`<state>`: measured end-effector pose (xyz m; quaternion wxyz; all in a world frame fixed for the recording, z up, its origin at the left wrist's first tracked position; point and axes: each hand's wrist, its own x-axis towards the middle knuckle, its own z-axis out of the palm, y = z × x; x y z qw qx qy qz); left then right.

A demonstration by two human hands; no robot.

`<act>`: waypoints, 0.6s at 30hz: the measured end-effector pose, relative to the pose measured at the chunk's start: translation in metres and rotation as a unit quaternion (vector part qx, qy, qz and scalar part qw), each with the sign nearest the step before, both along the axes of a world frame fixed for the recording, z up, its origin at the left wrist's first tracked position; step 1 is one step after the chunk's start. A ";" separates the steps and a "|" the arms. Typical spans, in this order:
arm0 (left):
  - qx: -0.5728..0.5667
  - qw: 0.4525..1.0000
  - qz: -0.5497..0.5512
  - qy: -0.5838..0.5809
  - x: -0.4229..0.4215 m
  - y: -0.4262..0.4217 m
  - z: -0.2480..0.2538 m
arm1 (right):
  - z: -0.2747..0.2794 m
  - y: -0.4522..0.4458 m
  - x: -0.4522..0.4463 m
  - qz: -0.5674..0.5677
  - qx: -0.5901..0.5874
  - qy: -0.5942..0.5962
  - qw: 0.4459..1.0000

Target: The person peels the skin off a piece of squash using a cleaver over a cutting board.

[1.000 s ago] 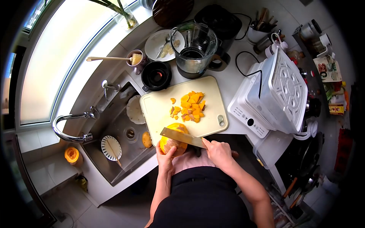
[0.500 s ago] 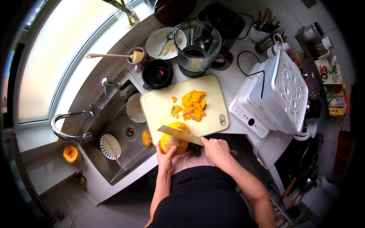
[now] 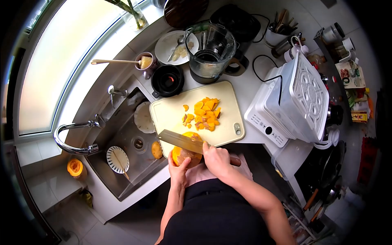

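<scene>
My left hand (image 3: 179, 168) is closed around the lower left side of a partly peeled pumpkin piece (image 3: 188, 157), orange with patches of brownish rind. In my right hand (image 3: 216, 160) is a cleaver (image 3: 179, 141) with a wide metal blade and a brown wooden handle. Its blade lies across the top of the pumpkin, pointing left, and hides part of it. Both are at the near edge of a cream cutting board (image 3: 167, 110). Chopped pumpkin pieces (image 3: 208, 112) lie in a loose heap on the board.
Left of the board is a sink (image 3: 104, 171) with a potato (image 3: 157, 150), a striped dish (image 3: 118, 159) and a faucet (image 3: 77, 149). Another cut pumpkin (image 3: 76, 168) stands beyond it. Behind the board are a black bowl (image 3: 168, 80) and a blender jar (image 3: 210, 57). A white steamer (image 3: 286, 106) stands right.
The cleaver and my right hand have moved left and slightly up across the pumpkin. More of the handle now shows behind my right hand. My left hand stays on the pumpkin.
</scene>
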<state>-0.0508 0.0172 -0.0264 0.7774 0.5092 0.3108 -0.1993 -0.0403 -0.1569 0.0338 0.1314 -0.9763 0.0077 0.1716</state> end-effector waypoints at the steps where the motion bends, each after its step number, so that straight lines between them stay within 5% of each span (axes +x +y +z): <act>1: -0.018 1.000 0.021 0.015 0.002 -0.002 0.005 | 0.000 0.002 0.003 -0.001 0.010 -0.004 1.000; 18: 0.026 0.999 0.013 0.028 0.015 -0.006 0.013 | 0.013 -0.024 -0.011 -0.035 0.037 -0.019 0.999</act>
